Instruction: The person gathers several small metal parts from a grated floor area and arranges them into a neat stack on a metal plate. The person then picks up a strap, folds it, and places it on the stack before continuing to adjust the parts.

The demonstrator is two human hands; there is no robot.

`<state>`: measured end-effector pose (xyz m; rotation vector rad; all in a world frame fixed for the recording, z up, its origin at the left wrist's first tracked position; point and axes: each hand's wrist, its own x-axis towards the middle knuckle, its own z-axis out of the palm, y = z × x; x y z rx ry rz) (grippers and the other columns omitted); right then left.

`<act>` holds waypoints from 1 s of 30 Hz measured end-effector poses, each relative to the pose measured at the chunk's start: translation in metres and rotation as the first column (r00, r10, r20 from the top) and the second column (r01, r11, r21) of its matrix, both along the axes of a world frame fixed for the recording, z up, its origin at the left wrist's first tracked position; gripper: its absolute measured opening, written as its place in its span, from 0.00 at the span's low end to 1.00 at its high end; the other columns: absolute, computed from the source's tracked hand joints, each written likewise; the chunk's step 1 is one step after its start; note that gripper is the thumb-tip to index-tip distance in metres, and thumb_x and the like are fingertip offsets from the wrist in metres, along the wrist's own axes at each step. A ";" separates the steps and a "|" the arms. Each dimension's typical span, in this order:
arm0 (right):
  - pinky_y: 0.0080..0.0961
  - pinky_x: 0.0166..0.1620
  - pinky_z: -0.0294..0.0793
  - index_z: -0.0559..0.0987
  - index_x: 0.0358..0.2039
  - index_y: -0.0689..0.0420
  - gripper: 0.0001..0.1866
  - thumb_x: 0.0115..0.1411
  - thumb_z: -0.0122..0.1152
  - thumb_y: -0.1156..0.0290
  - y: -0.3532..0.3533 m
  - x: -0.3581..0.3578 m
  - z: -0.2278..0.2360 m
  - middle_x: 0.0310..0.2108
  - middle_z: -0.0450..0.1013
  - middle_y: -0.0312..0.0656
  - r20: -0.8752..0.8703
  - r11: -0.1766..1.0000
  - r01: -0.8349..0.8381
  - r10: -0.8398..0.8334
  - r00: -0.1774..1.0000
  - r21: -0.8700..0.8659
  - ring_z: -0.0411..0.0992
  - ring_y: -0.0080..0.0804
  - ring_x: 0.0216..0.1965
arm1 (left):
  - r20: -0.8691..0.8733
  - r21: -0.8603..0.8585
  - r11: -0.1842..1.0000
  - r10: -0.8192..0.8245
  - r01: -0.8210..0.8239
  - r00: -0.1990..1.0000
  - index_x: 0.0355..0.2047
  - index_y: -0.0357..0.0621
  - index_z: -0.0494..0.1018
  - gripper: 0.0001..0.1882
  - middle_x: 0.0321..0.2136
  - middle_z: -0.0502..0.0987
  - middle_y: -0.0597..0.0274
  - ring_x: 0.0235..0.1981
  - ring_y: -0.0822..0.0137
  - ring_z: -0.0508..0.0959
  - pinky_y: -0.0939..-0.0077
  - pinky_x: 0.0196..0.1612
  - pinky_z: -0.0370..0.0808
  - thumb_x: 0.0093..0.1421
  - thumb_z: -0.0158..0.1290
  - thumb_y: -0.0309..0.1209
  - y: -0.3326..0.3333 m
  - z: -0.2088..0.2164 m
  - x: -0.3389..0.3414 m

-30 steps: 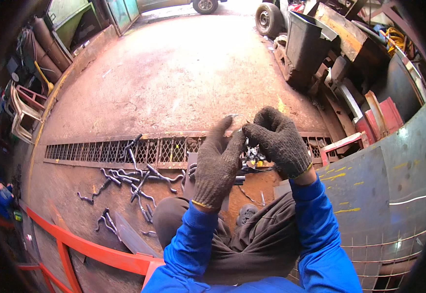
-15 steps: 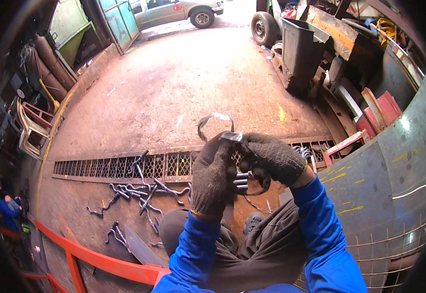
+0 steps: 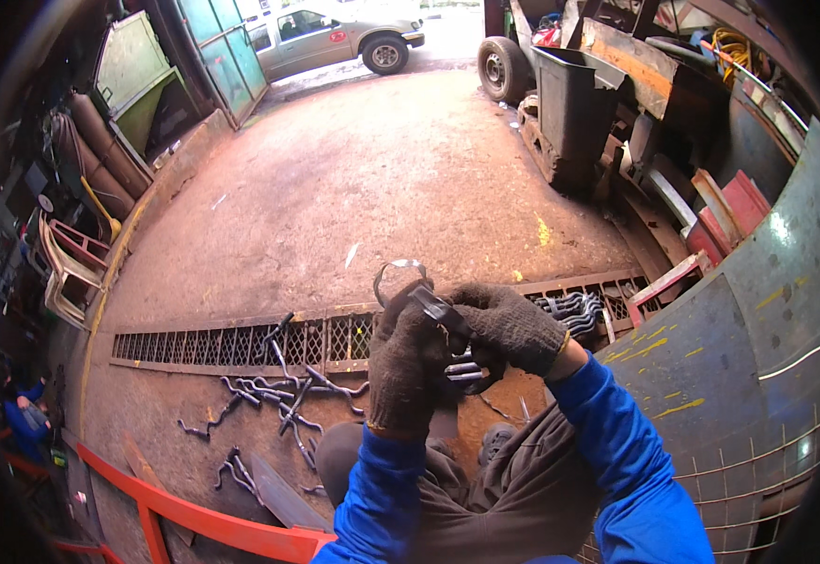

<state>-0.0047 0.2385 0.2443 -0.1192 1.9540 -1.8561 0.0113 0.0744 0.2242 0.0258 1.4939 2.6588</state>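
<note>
Two gloved hands work over one dark strip (image 3: 436, 307), which is raised in front of the person's knees, above the floor (image 3: 372, 188). One thin loop (image 3: 398, 265), pale at its top, arches above the left hand; whether it joins the strip cannot be told. About a dozen bent metal rods (image 3: 297, 406) lie crossed in one loose pile on the floor to the left, too tangled to count exactly. One bundle of similar pieces (image 3: 574, 310) sits beyond the right hand, by one long floor grate (image 3: 339, 343). One bin (image 3: 574, 117) and one wheel (image 3: 502, 70) stand farther off.

The left hand (image 3: 405, 362) has its fingers curled inward, the strip's upper end gripped at the thumb side. The right hand (image 3: 520, 329) has its fingers bent and drawn close together, reaching the strip's lower end; whether they pinch it or only touch it cannot be told.
</note>
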 end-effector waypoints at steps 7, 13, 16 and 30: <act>0.16 0.34 0.75 0.78 0.51 0.61 0.21 0.67 0.61 0.58 -0.006 -0.003 -0.012 0.35 0.77 0.36 0.016 0.999 0.041 -0.041 0.999 -0.005 0.74 0.17 0.34 | -0.074 -0.207 0.973 0.088 -0.102 0.993 0.53 0.38 0.73 0.15 0.37 0.79 0.60 0.35 0.70 0.79 0.75 0.38 0.77 0.68 0.51 0.31 -0.010 -0.011 -0.003; 0.15 0.33 0.74 0.79 0.50 0.61 0.19 0.68 0.60 0.59 -0.012 0.000 -0.004 0.36 0.78 0.37 -0.060 0.991 0.094 -0.100 0.993 -0.098 0.74 0.17 0.34 | -0.196 -0.345 0.938 -0.032 -0.038 0.980 0.54 0.38 0.73 0.16 0.42 0.79 0.59 0.39 0.69 0.80 0.73 0.42 0.78 0.67 0.53 0.29 -0.007 -0.014 0.002; 0.14 0.28 0.72 0.80 0.46 0.61 0.18 0.68 0.60 0.58 -0.015 -0.001 -0.011 0.32 0.76 0.34 -0.120 0.989 0.135 -0.142 0.983 -0.061 0.73 0.16 0.28 | -0.235 -0.401 0.913 -0.023 -0.075 0.972 0.56 0.39 0.73 0.17 0.42 0.79 0.61 0.38 0.73 0.78 0.78 0.40 0.76 0.67 0.53 0.28 -0.010 -0.025 -0.003; 0.16 0.18 0.68 0.79 0.42 0.58 0.22 0.66 0.61 0.49 -0.004 0.000 -0.001 0.23 0.72 0.32 0.071 1.000 0.012 -0.013 0.997 0.013 0.68 0.16 0.17 | -0.238 -0.266 0.938 0.160 -0.223 0.958 0.50 0.38 0.79 0.16 0.31 0.81 0.65 0.27 0.78 0.75 0.84 0.28 0.70 0.62 0.61 0.28 0.003 0.009 0.007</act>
